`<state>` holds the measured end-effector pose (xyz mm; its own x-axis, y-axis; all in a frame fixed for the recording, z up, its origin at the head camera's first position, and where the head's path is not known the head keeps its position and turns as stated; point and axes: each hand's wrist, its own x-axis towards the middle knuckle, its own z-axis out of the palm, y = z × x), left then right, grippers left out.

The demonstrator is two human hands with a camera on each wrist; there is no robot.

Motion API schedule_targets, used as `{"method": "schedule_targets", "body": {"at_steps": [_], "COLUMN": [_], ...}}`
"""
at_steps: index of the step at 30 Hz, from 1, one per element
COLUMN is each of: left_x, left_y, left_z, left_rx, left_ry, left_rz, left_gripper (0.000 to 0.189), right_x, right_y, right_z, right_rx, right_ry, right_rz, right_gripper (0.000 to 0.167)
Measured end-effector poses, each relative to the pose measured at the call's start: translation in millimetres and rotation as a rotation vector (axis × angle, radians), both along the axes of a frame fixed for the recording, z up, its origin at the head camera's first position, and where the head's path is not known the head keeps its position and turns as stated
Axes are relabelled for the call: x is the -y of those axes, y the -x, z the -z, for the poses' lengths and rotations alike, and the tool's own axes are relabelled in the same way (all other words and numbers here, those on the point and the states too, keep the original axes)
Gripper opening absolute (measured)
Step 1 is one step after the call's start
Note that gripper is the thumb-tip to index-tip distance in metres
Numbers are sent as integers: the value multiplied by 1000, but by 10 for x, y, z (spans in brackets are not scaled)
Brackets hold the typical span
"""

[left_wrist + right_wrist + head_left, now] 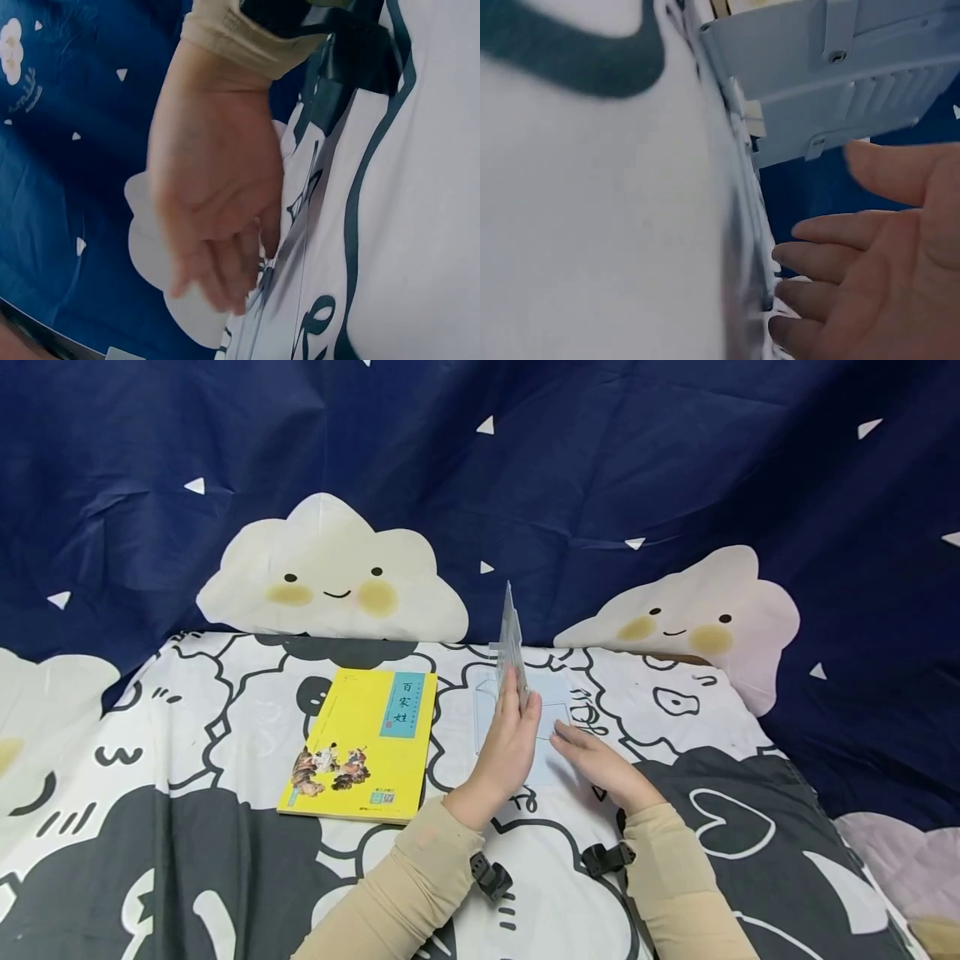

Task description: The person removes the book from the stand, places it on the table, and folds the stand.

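A light blue hinged stand (555,689) lies with its flat base on the patterned cloth. Its other panel (508,627) stands upright, seen nearly edge-on in the head view. My left hand (498,760) is at the near edge of that panel, fingers straight and overlapping its lower part. To the right, my right hand (603,768) hovers over the base with its fingers extended, holding nothing. The right wrist view shows this hand (877,277) beside the riveted, ribbed panel (795,82). Its palm (217,172) also shows in the left wrist view.
Left of the stand lies a yellow book (360,768) with a blue title strip. Black-and-white cartoon cloth (247,727) covers the table. A dark blue curtain (420,443) with cloud faces hangs behind it.
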<state>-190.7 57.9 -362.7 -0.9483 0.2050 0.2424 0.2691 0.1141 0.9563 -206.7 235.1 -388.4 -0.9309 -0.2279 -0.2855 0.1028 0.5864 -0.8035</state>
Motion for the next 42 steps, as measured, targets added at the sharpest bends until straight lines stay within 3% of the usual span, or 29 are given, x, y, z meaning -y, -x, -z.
{"method": "schedule_targets", "body": {"at_steps": [8,11,16,20,30,38,42], "left_x": [-55,-83,-124,-125,-90,-80,-83], "left_y": [-62,-72,-94,-97,-84,-89,-88], "left_z": [-6,19,98,138,144,137,161], "left_rx": [-9,-39,-136,-167,-54,-29,-16], "left_ry": [107,191,349,413,437,469,542], "left_rz": [34,20,7,29,101,142,159], "left_gripper": [70,69,65,63,74,73,72], "right_x": [118,172,216,195,84,-33,-102], "right_y": [-120,-188,-260,-265,-240,-224,-215], "right_z": [-279,-388,-487,-516,-536,-546,-551], "right_rx": [-76,-66,-94,-125,-151,-169,-164], "right_ry": [412,478,533,570,627,641,600], "right_rz": [-36,-35,5,11,34,53,106], "right_gripper": [81,88,88,85,83,77,77]}}
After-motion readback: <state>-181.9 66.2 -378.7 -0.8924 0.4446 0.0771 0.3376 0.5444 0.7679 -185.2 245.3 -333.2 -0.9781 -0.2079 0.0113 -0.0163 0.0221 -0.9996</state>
